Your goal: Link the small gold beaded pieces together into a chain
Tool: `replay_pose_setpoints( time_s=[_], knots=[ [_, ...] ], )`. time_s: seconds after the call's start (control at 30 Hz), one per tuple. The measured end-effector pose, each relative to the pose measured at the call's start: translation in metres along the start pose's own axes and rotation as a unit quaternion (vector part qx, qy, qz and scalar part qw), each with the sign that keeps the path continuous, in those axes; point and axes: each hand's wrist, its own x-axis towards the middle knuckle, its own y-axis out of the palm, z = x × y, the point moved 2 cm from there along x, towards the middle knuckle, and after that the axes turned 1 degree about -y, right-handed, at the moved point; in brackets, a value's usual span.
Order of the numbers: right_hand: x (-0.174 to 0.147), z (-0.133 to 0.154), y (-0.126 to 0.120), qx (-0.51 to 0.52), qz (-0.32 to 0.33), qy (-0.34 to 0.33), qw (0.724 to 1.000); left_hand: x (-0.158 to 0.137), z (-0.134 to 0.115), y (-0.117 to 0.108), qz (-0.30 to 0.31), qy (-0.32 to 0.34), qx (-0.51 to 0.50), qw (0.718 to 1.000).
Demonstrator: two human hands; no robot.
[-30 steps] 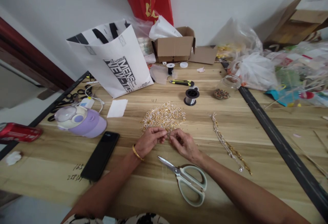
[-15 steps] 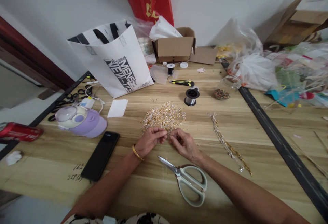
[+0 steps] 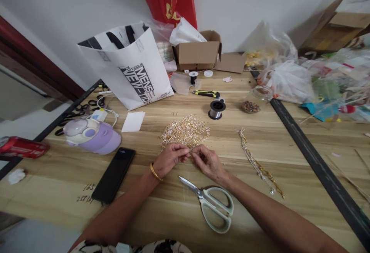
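Head view: across the middle of the surface [image 3: 156,214], a pile of small gold and clear pieces [image 3: 185,129] lies directly ahead of both hands. The pile is low and loose, slightly longer from left to right than from front to back. Its near edge is at the fingertips; the left hand [image 3: 175,155] overlaps the near left part in view, and the right hand [image 3: 208,162] sits at the near right corner. Neither hand is clearly the nearer.

Both hands are closed in a fingertip pinch, facing each other with a narrow gap between them. Any item between the fingertips is too small to identify. A gold bangle [image 3: 156,172] encircles the left wrist.

Scissors [image 3: 204,199] lie between the forearms, closer to the right arm. Their long axis is diagonal: tips toward the left hand, handles toward the person and to the right. Chains [image 3: 254,164] lie to the right of the right hand, running obliquely toward the person. A wire spool [image 3: 216,110] stands beyond the pile, to its right. A phone [image 3: 114,176] lies left of the left forearm.
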Motion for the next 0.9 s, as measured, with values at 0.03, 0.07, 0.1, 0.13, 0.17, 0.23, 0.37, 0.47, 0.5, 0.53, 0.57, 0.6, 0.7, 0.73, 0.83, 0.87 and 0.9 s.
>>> replay_pose_setpoints(
  time_s=[0.03, 0.07, 0.1, 0.13, 0.17, 0.23, 0.37, 0.47, 0.5, 0.53, 0.57, 0.6, 0.7, 0.73, 0.83, 0.87, 0.9],
  knots=[
    [-0.0001, -0.0001, -0.0001, -0.001, -0.001, 0.0, 1.0, -0.0002, 0.0, 0.0005, 0.002, 0.0, 0.002, 1.0],
    [-0.0002, -0.0002, -0.0001, -0.001, -0.003, -0.001, 1.0, -0.0005, 0.0001, 0.001, 0.003, 0.001, 0.005, 1.0],
    [-0.0002, -0.0003, -0.0001, -0.001, -0.004, -0.001, 1.0, -0.0007, 0.0002, 0.0014, 0.004, 0.002, 0.008, 1.0],
    [-0.0002, -0.0004, 0.0, 0.0, -0.004, 0.0, 1.0, -0.001, 0.0003, 0.0018, 0.005, 0.003, 0.01, 1.0],
    [-0.0002, -0.0006, 0.0001, 0.001, -0.005, 0.001, 1.0, -0.0012, 0.0005, 0.002, 0.005, 0.003, 0.012, 1.0],
    [-0.0002, -0.001, 0.0002, -0.001, -0.007, 0.005, 1.0, -0.0014, 0.0008, 0.002, 0.006, 0.003, 0.016, 1.0],
    [-0.0005, -0.0015, 0.0002, 0.003, -0.009, 0.014, 1.0, -0.0015, 0.0014, 0.0005, 0.004, 0.008, 0.03, 1.0],
    [-0.0005, -0.0021, 0.0004, 0.01, -0.007, 0.02, 1.0, -0.0016, 0.0016, 0.0, 0.003, 0.019, 0.042, 0.999],
    [-0.0004, -0.0024, 0.0006, 0.011, -0.007, 0.021, 1.0, -0.0017, 0.0015, 0.0001, 0.003, 0.021, 0.045, 0.999],
    [-0.0003, -0.0028, 0.0007, 0.013, -0.009, 0.021, 1.0, -0.0019, 0.0012, 0.0005, 0.002, 0.022, 0.048, 0.999],
    [-0.0003, -0.0032, 0.001, 0.014, -0.01, 0.02, 1.0, -0.002, 0.0008, 0.001, 0.0, 0.023, 0.051, 0.998],
    [-0.0002, -0.0036, 0.0012, 0.015, -0.011, 0.02, 1.0, -0.0021, 0.0003, 0.0016, -0.002, 0.022, 0.052, 0.998],
    [-0.0005, -0.0046, 0.0018, 0.016, -0.011, 0.02, 1.0, -0.0022, -0.0011, 0.0026, -0.009, 0.017, 0.043, 0.999],
    [-0.0007, -0.0048, 0.0019, 0.015, -0.01, 0.02, 1.0, -0.0021, -0.0014, 0.0025, -0.012, 0.016, 0.038, 0.999],
    [-0.0015, -0.0049, 0.002, 0.01, -0.007, 0.021, 1.0, -0.0015, -0.0016, 0.0011, -0.016, 0.017, 0.024, 0.999],
    [-0.0017, -0.0047, 0.002, 0.009, -0.006, 0.021, 1.0, -0.0012, -0.0015, 0.0004, -0.016, 0.018, 0.021, 0.999],
    [-0.0018, -0.0043, 0.002, 0.008, -0.004, 0.02, 1.0, -0.0009, -0.0015, -0.0003, -0.016, 0.018, 0.019, 1.0]
  ],
)
